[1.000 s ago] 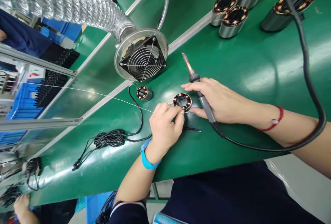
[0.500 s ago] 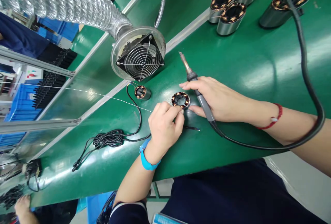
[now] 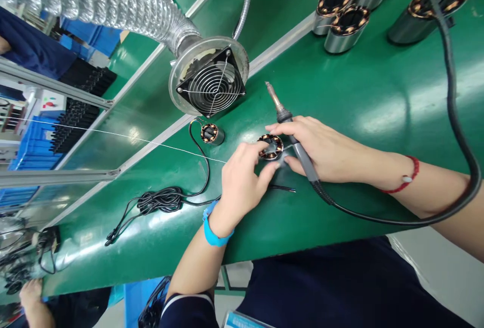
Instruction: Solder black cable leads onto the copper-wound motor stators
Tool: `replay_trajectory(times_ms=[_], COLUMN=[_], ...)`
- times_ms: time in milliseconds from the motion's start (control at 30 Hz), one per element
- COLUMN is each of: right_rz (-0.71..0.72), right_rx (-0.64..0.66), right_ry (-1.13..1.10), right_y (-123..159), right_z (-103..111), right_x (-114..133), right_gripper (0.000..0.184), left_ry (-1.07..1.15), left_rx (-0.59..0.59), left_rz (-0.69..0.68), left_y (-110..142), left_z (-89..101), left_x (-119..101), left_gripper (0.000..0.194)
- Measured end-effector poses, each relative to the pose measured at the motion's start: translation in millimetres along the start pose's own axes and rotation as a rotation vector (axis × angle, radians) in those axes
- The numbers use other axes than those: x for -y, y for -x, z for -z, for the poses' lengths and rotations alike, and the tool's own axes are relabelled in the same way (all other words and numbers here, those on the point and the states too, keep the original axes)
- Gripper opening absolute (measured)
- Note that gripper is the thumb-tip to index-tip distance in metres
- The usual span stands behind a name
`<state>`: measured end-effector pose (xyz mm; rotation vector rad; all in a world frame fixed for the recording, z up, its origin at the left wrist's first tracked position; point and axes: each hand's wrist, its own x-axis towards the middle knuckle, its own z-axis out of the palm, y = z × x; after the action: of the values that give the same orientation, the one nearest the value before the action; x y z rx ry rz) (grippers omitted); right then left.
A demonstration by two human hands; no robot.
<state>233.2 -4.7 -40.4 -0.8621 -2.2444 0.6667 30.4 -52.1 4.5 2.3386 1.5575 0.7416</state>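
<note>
A small stator (image 3: pixel 270 146) with copper windings sits on the green bench (image 3: pixel 359 96). My left hand (image 3: pixel 242 179) reaches to it, thumb and fingers closed on its near side, and a thin solder wire (image 3: pixel 151 140) runs from the left to this hand. My right hand (image 3: pixel 321 149) grips a soldering iron (image 3: pixel 282 112) like a pen, its tip pointing away from me, past the stator. The iron's black cable (image 3: pixel 449 75) loops off to the right.
A fume-extractor fan (image 3: pixel 212 83) on a foil hose stands just behind the work. A second small stator (image 3: pixel 209 133) with a coiled black lead (image 3: pixel 161 202) lies left. Several larger stators (image 3: pixel 342 20) stand at the back right. Another person's hand (image 3: pixel 28 292) shows at the bottom left.
My left hand has moved forward from the solder wire to close on the stator, which has shifted slightly away. The right hand and iron have hardly moved.
</note>
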Motion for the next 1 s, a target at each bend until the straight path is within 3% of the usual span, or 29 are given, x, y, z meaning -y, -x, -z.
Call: replay_trajectory(times_ms=[67,133,267,433,600,833,1000], right_rz=[-0.008,-0.004,0.012,-0.011,-0.031,-0.038,-0.043], right_rx=[0.002,-0.015,-0.056,-0.057,0.001,0.019,0.018], right_ry=[-0.002,0.004,0.045,0.016,-0.011,-0.020,-0.013], right_y=[0,-1,-8,-10,-2,0,-2], right_z=[-3,-9,-23,-26,-15,-16,-17], right_x=[1,2,4,6,7,6,5], right_gripper=[0.049,0.054,0.054,0.047,0.048,0.050,0.047], left_ry=[0.165,0.309,0.544,0.617,0.868,1.160,1.108], left_rx=[0.021,-0.012,0.077,0.226,0.299,0.295,0.251], left_rz=[0.138,0.296,0.539,0.500,0.596,0.706,0.631], left_y=[-3,-7,-15,-18,-18,-23,-22], left_z=[10.5,15.5,6.2,-9.7,0.9,2.0,0.4], left_x=[10,23,46,50,50,37,30], left_gripper=[0.021,0.013,0.013,0.008,0.015,0.013,0.024])
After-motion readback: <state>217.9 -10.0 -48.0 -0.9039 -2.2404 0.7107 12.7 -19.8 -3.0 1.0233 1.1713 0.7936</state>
